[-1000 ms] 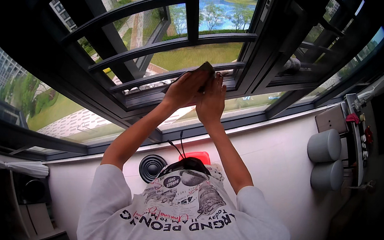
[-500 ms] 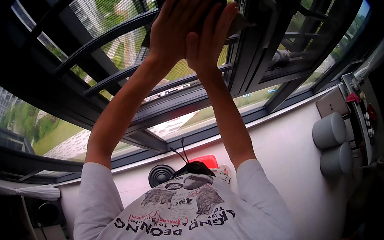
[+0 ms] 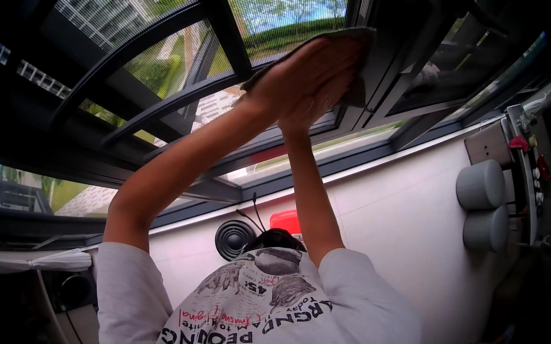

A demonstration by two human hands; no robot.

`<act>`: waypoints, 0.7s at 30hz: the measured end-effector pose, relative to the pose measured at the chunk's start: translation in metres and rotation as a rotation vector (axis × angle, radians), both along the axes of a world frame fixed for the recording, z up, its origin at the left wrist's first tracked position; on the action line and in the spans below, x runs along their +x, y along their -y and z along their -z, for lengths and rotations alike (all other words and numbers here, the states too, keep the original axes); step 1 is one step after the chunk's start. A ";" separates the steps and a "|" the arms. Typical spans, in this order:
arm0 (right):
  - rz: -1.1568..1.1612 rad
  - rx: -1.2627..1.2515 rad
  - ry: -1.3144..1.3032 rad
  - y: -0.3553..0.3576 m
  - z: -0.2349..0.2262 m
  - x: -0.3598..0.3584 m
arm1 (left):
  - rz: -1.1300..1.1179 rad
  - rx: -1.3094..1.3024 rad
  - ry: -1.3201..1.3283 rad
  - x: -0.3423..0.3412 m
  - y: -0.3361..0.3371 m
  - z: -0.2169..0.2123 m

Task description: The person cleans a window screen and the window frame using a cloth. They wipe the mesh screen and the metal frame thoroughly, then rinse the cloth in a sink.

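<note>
Cloth (image 3: 357, 61) under both hands (image 3: 310, 80)

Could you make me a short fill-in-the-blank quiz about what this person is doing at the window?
1. Both hands press a grey ____ against the window frame.
2. The person wears a ____ T-shirt with dark print.
3. Two grey ____ caps stick out from the white wall on the right.

Missing words: cloth; white; round
</note>
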State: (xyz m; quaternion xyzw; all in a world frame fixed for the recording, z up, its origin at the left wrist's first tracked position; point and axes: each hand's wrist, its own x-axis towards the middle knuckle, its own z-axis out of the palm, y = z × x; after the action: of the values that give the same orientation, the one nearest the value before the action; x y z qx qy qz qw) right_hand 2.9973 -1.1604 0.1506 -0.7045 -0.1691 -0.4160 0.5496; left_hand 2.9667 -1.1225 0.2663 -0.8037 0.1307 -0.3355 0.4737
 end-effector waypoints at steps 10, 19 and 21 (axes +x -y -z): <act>-0.213 0.269 -0.412 -0.002 0.086 -0.061 | -0.257 0.775 0.072 -0.031 0.000 0.116; -0.263 0.087 0.226 -0.018 -0.081 -0.032 | -0.026 -0.003 -0.020 -0.066 -0.055 -0.061; -0.281 -0.071 0.508 -0.009 -0.146 -0.020 | -0.081 0.000 0.126 -0.077 -0.063 -0.092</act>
State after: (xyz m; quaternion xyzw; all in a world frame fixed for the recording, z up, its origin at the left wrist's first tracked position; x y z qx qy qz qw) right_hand 2.9777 -1.1510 0.2967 -0.5663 -0.4117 -0.4925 0.5170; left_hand 2.8894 -1.0595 0.3586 -0.7856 0.0681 -0.3660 0.4943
